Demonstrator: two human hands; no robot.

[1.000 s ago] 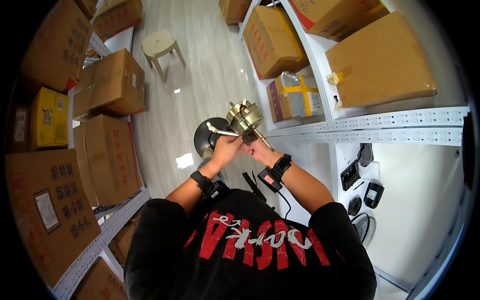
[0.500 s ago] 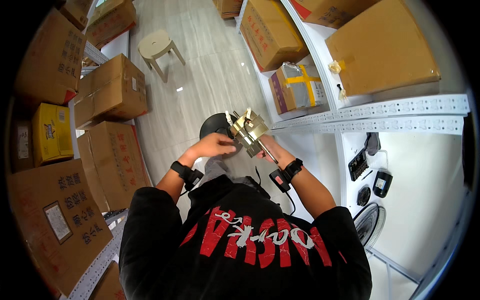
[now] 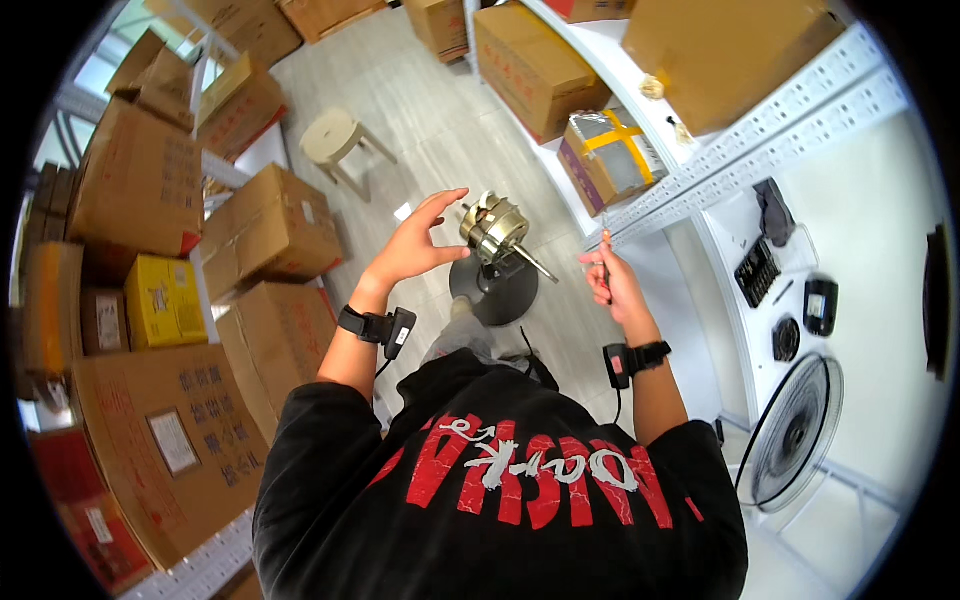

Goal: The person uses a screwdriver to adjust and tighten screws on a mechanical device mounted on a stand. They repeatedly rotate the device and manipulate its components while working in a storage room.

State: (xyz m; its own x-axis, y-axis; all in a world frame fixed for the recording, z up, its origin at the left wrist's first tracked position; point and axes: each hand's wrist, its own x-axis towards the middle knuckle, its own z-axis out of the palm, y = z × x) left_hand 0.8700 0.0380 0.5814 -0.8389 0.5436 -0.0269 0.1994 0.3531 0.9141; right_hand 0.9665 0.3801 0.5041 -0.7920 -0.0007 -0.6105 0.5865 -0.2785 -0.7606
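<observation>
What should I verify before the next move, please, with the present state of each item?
1. Motor above the round base: ok.
2. Shaft bare at its free end: ok, nothing is on it.
3. Left hand empty: ok, its fingers are spread beside the motor.
4. Left hand clear of the motor: cannot tell, its thumb tip appears right at the edge.
5. Right hand empty: not ok, its curled fingers seem to hold a thin dark item.
6. Grille away from the motor: ok, it is off to the right.
</observation>
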